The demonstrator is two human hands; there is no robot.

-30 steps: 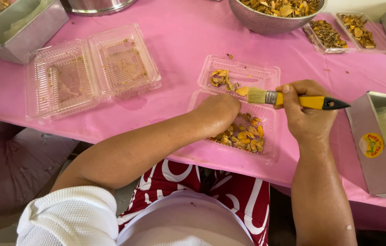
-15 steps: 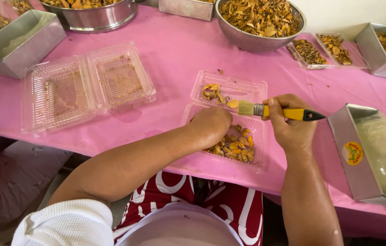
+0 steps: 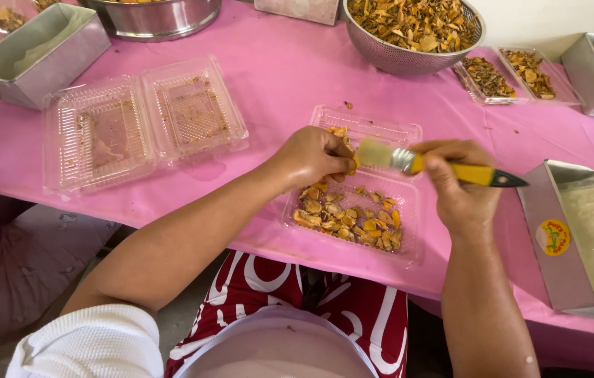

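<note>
Pink table [image 3: 290, 77]: three clamshell trays; left hand [image 3: 314, 154] pinches one piece, right hand [image 3: 461, 189] grips one brush [image 3: 437, 166].

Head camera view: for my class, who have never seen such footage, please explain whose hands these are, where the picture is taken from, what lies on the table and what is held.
No machine here: a person works with bare hands, filmed by a camera on their own head looking down. The left hand pinches a small orange piece; the right hand holds a yellow-handled brush, its bristles at that piece. Below them, on a pink table, an open clear clamshell box holds dried orange-brown pieces. Another open box lies to the left, nearly empty. Behind are a colander of the same pieces and a steel bowl; metal trays stand at both sides.
</note>
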